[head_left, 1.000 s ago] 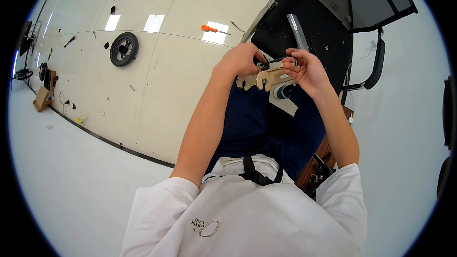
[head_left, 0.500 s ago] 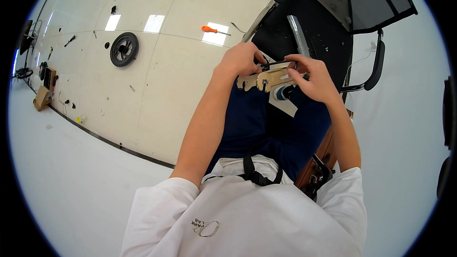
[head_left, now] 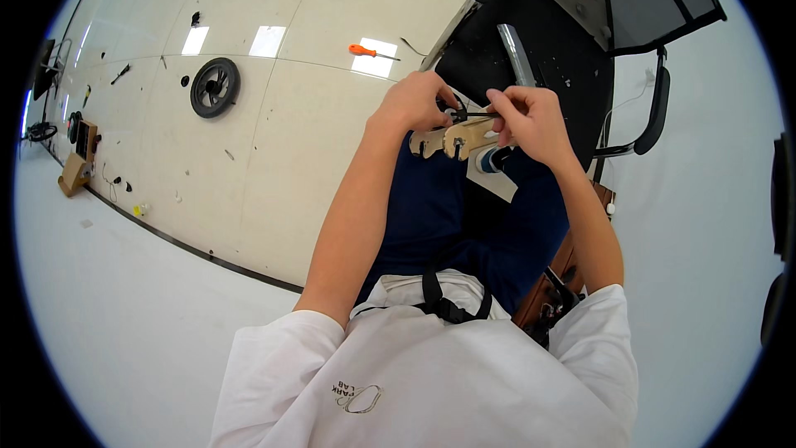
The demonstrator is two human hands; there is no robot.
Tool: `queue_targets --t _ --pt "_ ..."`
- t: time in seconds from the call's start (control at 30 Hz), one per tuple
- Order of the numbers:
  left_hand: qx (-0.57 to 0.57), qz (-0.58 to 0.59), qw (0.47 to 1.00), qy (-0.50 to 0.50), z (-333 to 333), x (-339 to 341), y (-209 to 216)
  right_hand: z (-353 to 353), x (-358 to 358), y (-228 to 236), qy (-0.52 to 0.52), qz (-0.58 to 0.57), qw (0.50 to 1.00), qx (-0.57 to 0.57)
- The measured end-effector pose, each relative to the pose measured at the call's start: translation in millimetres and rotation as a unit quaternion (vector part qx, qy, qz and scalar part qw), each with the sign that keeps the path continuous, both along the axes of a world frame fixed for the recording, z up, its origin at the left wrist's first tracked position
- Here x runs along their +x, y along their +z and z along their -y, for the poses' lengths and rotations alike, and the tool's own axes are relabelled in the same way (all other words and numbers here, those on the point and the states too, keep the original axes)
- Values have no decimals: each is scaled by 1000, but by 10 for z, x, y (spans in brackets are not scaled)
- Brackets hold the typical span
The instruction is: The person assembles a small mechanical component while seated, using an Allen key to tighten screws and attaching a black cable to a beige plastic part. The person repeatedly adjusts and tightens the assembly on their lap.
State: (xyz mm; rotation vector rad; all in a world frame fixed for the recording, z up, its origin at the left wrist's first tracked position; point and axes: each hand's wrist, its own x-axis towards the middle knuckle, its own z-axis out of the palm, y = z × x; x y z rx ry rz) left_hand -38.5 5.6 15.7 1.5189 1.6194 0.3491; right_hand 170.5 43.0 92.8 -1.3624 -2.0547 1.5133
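Above my lap, my left hand (head_left: 419, 102) pinches a small black part (head_left: 458, 106), its fingers partly covering it. My right hand (head_left: 532, 123) is closed on a thin black rod that looks like a hex key (head_left: 479, 114), pointing left to the black part. Just beneath both hands sits a pale wooden piece (head_left: 457, 142) with rounded ends and dark slots, over my knees. Its right end is hidden by my right fingers. Whether the key's tip is seated in the black part is too small to tell.
A black office chair (head_left: 477, 54) stands ahead, with a grey metal tube (head_left: 516, 54) on its seat. On the tiled floor to the left lie an orange-handled screwdriver (head_left: 373, 52), a black wheel (head_left: 215, 87) and small scattered parts. A cardboard box (head_left: 75, 171) stands by the far-left wall.
My right hand has turned and shifted slightly left along the hex key, its fingers now closed more tightly. My left hand stays nearly in place on the black part.
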Motion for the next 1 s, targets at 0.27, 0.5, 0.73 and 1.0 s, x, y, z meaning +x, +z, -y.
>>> queue_targets --t 0.27,0.5,0.73,1.0 --pt "21 19 1000 1 12 -3 7 -90 83 -200 -150 -274 895 -319" --pt "16 14 1000 9 21 18 7 37 244 -131 48 -12 982 183" --pt "13 23 1000 2 7 14 6 98 72 7 -81 -80 992 -46" --pt "13 22 1000 0 11 7 38 17 6 -7 -154 -193 927 -281"
